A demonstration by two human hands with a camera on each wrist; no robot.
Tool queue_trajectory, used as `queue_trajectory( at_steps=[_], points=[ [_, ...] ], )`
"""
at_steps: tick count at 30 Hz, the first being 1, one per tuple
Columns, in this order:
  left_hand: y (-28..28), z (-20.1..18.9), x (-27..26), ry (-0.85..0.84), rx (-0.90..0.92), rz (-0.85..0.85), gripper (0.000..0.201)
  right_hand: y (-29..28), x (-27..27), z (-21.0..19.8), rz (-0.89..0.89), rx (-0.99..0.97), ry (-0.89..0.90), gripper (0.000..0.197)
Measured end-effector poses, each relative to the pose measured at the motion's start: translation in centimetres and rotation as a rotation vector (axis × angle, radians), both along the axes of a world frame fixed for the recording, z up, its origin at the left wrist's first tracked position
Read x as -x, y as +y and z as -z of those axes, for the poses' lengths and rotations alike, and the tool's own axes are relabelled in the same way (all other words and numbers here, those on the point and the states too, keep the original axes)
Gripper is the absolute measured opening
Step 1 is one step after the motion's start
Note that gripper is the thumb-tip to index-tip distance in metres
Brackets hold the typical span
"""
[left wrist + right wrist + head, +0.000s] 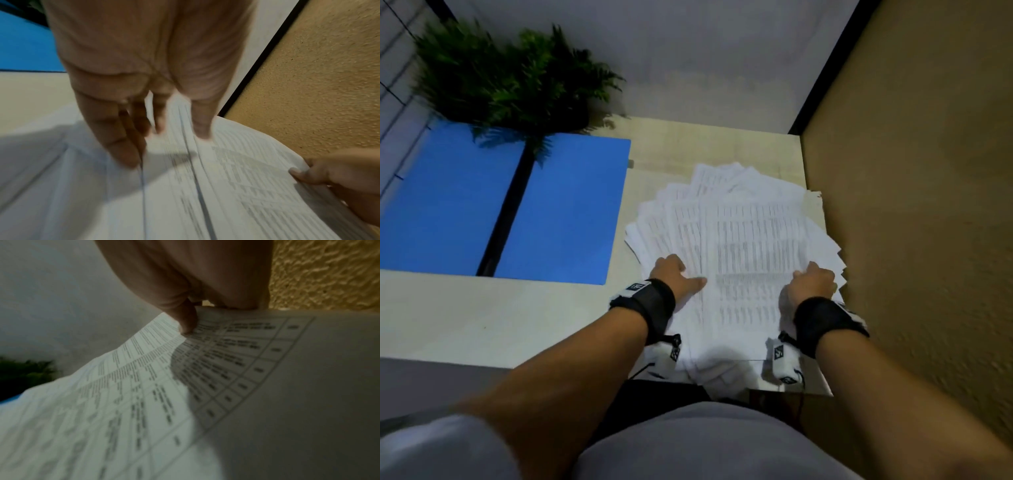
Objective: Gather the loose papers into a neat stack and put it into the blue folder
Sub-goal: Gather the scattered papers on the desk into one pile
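Several white printed papers (743, 240) lie fanned out on the right of the pale table (465, 315), their near ends hanging over its front edge. My left hand (674, 274) holds the pile's left side, thumb on top of the papers (236, 178) and fingers (123, 146) reaching down along and under the upper sheets. My right hand (811, 277) grips the right edge, its thumb (187, 324) pressed on the top sheet (144, 386). The blue folder (565, 212) lies open and flat to the left of the pile, a dark strip down its middle.
A green fern-like plant (510, 78) stands at the back left, its fronds over the folder's far edge. A tan textured wall (911, 205) runs close along the table's right side. A grey wall stands behind the table.
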State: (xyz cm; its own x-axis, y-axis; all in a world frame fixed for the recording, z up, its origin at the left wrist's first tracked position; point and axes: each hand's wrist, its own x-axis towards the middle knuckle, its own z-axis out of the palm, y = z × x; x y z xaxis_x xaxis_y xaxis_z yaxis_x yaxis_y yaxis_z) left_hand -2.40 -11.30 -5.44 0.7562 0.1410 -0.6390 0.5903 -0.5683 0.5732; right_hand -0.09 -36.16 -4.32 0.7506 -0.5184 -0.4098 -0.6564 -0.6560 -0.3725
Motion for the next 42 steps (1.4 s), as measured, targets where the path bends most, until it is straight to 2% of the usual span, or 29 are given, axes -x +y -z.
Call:
queue_trajectory(
  at_steps=[2,3,5,7,9,11,14,17,18,20,22,23,24,26,28,30,31,33,34,37,40,42],
  points=[
    [-0.6,0.7,0.7,-0.077,0.090,-0.296,0.086,0.1,0.2,0.0,-0.082,-0.029,-0.026,0.040],
    [-1.0,0.5,0.9,-0.088,0.146,-0.373,0.097,0.3,0.4,0.1,-0.121,-0.093,-0.059,0.042],
    [-2.1,0.6,0.9,-0.071,0.296,-0.427,0.105,1.3,1.3,0.2,-0.142,-0.266,-0.109,0.042],
    [-3.2,0.2,1.0,-0.027,0.390,-0.379,0.099,2.8,2.4,0.0,-0.099,-0.475,-0.165,0.042],
    [-3.5,0.0,1.1,-0.044,0.289,-0.295,0.070,3.8,3.2,0.1,-0.081,-0.605,-0.210,0.048],
    [-2.8,-0.2,1.4,-0.113,0.147,-0.318,0.046,3.7,3.4,-0.3,-0.082,-0.622,-0.226,0.050],
    [0.3,1.0,2.0,-0.108,0.059,-0.498,0.041,1.8,2.5,-0.4,0.001,-0.455,-0.212,0.048],
    [2.3,2.1,2.8,-0.061,0.030,-0.533,0.048,0.5,1.7,0.2,0.013,-0.169,-0.104,0.046],
    [2.4,2.2,2.9,-0.059,0.024,-0.529,0.051,0.4,1.6,0.1,0.020,-0.073,-0.061,0.052],
    [1.7,2.0,3.1,-0.102,0.048,-0.523,0.051,0.2,1.9,0.3,0.102,0.019,0.014,0.077],
    [0.9,1.4,3.4,-0.166,0.112,-0.575,0.045,-0.6,2.3,0.7,0.232,-0.013,0.065,0.106],
    [0.6,1.1,3.5,-0.210,0.183,-0.629,0.041,-1.1,2.5,1.0,0.279,-0.059,0.082,0.114],
    [0.6,1.0,3.7,-0.243,0.245,-0.682,0.039,-1.8,2.7,1.1,0.291,-0.136,0.111,0.115],
    [1.2,1.1,4.1,-0.276,0.271,-0.720,0.041,-2.9,3.3,1.4,0.268,-0.333,0.174,0.091],
    [2.1,1.0,4.4,-0.257,0.259,-0.709,0.031,-3.6,3.4,2.5,0.358,-0.468,0.140,0.067],
    [2.8,1.0,4.5,-0.267,0.250,-0.720,0.013,-3.6,3.8,2.4,0.509,-0.543,0.031,0.076],
    [3.0,1.0,4.5,-0.283,0.263,-0.749,0.009,-3.5,4.0,2.3,0.550,-0.578,-0.003,0.073],
    [3.0,1.5,4.2,-0.288,0.278,-0.787,0.014,-2.6,4.3,1.1,0.594,-0.627,-0.101,0.029],
    [2.9,1.7,4.1,-0.281,0.276,-0.782,0.013,-2.7,4.3,1.1,0.614,-0.607,-0.204,0.015],
    [2.3,1.5,4.0,-0.234,0.360,-0.775,0.023,-1.5,4.7,0.4,0.623,-0.481,-0.456,0.020],
    [2.4,2.6,3.7,-0.206,0.382,-0.750,0.027,-1.1,5.1,-1.0,0.524,-0.579,-0.418,0.030],
    [2.6,3.5,3.6,-0.219,0.385,-0.751,0.024,-1.3,4.6,-1.8,0.414,-0.539,-0.418,0.038]
  ],
)
